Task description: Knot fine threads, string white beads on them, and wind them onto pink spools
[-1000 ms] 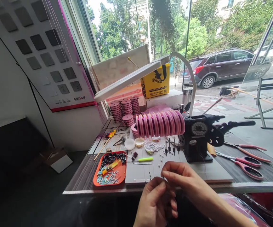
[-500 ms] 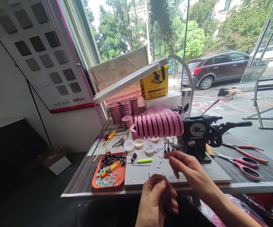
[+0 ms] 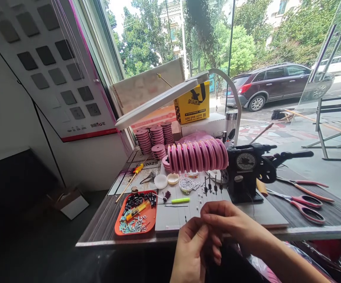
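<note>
My left hand (image 3: 195, 251) is held below the table's front edge, fingers curled in a pinch on something too small to make out. My right hand (image 3: 232, 222) meets it from the right, thumb and fingertips pinched together right above the left thumb. What they hold is hidden between the fingers. Just behind the hands lies a white grooved board (image 3: 188, 210) with small white beads (image 3: 198, 188) scattered on it. A row of pink spools (image 3: 198, 155) stands on a rod behind the board, next to a black hand-crank winder (image 3: 247, 171).
An orange tray (image 3: 133, 214) with black and pale small parts sits at the left. Pink-handled scissors (image 3: 304, 204) lie at the right. A white desk lamp (image 3: 170, 96) arches over stacked pink spools (image 3: 155, 135). Small white dishes (image 3: 173, 181) and a green pen (image 3: 180, 200) lie mid-table.
My right hand reached forward over the board half a second ago and has come back to pinch against my left hand. The left hand stayed low at the table's edge.
</note>
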The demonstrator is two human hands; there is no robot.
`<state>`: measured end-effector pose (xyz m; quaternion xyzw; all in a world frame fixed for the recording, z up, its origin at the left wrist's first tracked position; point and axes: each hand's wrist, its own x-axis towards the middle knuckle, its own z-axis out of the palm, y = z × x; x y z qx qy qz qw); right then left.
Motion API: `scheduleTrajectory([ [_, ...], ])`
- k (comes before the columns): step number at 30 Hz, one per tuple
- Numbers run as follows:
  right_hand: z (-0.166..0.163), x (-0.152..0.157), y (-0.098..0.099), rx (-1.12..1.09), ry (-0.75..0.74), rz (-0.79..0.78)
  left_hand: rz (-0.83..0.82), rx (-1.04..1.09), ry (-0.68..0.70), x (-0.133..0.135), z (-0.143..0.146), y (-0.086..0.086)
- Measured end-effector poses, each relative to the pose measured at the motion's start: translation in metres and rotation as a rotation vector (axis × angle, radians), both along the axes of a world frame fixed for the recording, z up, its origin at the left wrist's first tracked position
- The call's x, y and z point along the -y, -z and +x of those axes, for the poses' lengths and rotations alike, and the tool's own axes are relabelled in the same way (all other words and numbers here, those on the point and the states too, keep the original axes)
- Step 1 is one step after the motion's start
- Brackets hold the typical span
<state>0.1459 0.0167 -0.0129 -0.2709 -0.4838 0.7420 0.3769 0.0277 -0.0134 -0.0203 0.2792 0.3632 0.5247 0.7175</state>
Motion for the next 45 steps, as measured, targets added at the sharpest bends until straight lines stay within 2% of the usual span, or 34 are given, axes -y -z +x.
scheduleTrajectory([
  [3, 0.005, -0.002, -0.004, 0.1, 0.096, 0.05, 0.021, -0.01, -0.004, -0.001, 0.001, 0.002],
  [4, 0.007, -0.003, -0.007, 0.159, 0.195, 0.108, 0.031, -0.021, -0.003, -0.002, 0.001, 0.004],
  [8, 0.016, -0.014, -0.015, 0.472, 0.752, 0.425, 0.088, -0.162, -0.022, -0.006, 0.001, 0.01],
  [10, 0.016, -0.022, -0.016, 0.638, 0.86, 0.528, 0.138, -0.289, -0.065, -0.006, 0.0, 0.013],
  [12, 0.012, -0.028, -0.014, 0.717, 0.856, 0.58, 0.19, -0.435, -0.102, -0.004, 0.001, 0.013],
  [15, 0.006, -0.034, -0.012, 0.683, 0.853, 0.592, 0.256, -0.6, -0.172, -0.001, 0.003, 0.01],
  [18, 0.007, -0.031, -0.015, 0.581, 0.819, 0.568, 0.376, -0.628, -0.348, -0.001, 0.006, -0.001],
  [20, 0.012, -0.027, -0.021, 0.46, 0.737, 0.527, 0.45, -0.628, -0.379, -0.005, 0.008, -0.012],
  [23, 0.02, -0.021, -0.032, 0.314, 0.623, 0.453, 0.5, -0.652, -0.202, -0.016, 0.012, -0.027],
  [26, 0.022, -0.02, -0.034, 0.211, 0.549, 0.333, 0.467, -0.554, -0.062, -0.023, 0.016, -0.03],
  [30, 0.014, -0.019, -0.027, 0.008, 0.331, 0.1, 0.261, -0.157, 0.074, -0.016, 0.015, -0.017],
  [33, 0.008, -0.017, -0.023, -0.087, 0.281, 0.03, 0.097, 0.068, 0.214, -0.005, 0.006, 0.0],
  [37, 0.008, -0.015, -0.022, -0.092, 0.294, 0.036, -0.035, 0.131, 0.309, 0.008, -0.007, 0.021],
  [45, 0.012, -0.017, -0.016, -0.105, 0.308, 0.043, -0.235, 0.098, 0.26, 0.026, -0.014, 0.042],
])
